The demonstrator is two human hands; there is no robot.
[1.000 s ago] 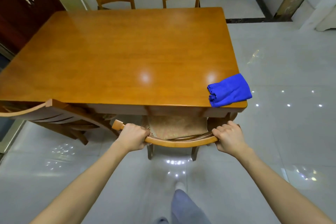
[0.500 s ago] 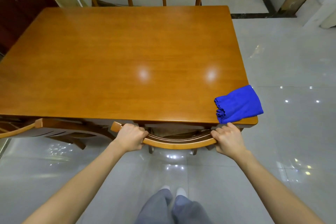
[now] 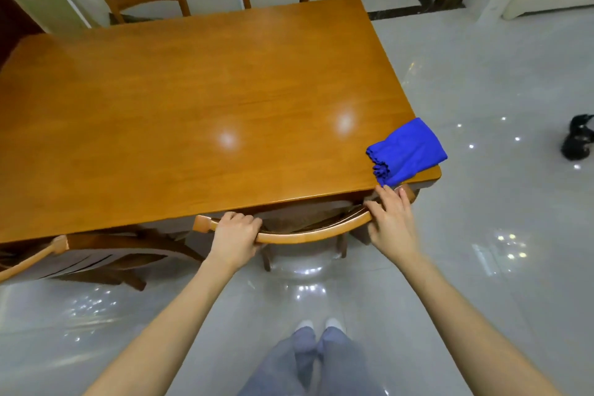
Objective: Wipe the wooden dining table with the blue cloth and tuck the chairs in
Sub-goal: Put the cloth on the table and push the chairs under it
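Wooden chair (image 3: 289,236) sits tucked under the table (image 3: 193,112) at its near edge, stiff and probably heavy; its curved top rail suits gripping. Left hand (image 3: 236,239) wraps the rail; right hand (image 3: 390,222) rests loosely open there, below the soft blue cloth (image 3: 406,151) on the table's near right corner.

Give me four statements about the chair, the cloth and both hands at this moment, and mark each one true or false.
1. The blue cloth lies at the table's near right corner. True.
2. The left hand grips the chair's top rail. True.
3. The right hand holds the cloth. False: its fingers sit on the rail's right end, just below the cloth.
4. No chairs stand at the far side. False: two chair backs show there.
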